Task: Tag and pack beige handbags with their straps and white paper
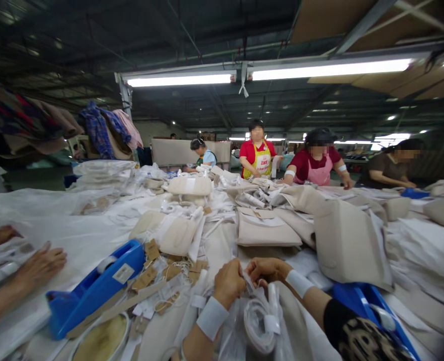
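My left hand point(229, 283), a white band on its wrist, is closed with its fingertips pinched on clear plastic wrap point(249, 287). My right hand point(270, 269), also with a white wristband, pinches the same wrap from the other side, the two hands almost touching. Just below them is a coiled strap point(257, 326) in clear plastic, with a white band round part of it. It lies against a beige bag point(291, 313). Left of my hands are brown cardboard tags point(172, 271) with white strings. The fingertips are partly hidden.
A blue tape dispenser point(90, 291) and a round tub point(105, 338) are at the left; another blue dispenser point(376, 311) is at the right. A co-worker's hand point(43, 265) rests over plastic sheeting. Beige bags point(269, 228) pile up ahead, with several people beyond.
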Demonstrator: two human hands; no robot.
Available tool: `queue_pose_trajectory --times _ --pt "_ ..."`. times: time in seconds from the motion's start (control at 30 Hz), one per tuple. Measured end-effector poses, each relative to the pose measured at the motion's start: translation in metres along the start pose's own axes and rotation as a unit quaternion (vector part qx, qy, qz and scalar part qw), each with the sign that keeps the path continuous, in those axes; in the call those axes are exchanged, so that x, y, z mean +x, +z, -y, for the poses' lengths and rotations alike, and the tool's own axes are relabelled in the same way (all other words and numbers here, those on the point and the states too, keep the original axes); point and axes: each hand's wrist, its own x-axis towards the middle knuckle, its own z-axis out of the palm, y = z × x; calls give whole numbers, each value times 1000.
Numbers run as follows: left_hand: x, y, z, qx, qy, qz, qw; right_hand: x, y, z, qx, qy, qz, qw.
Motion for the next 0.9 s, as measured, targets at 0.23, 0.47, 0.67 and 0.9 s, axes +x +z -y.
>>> queue_pose_trajectory --times 0.23,0.47,0.67,0.9 --pt "11 -13 -2 -160 13 36 986 -22 -3 21 62 -85 -20 994" --pt "12 -20 -3 -306 -12 30 951 -35 -6 10 188 -177 -50 965" --pt "8 -20 -4 -378 -29 16 925 -43 12 4 234 -239 -63 940" --pt "5 -18 -6 -409 -33 12 912 -40 28 0 265 -291 -47 918"
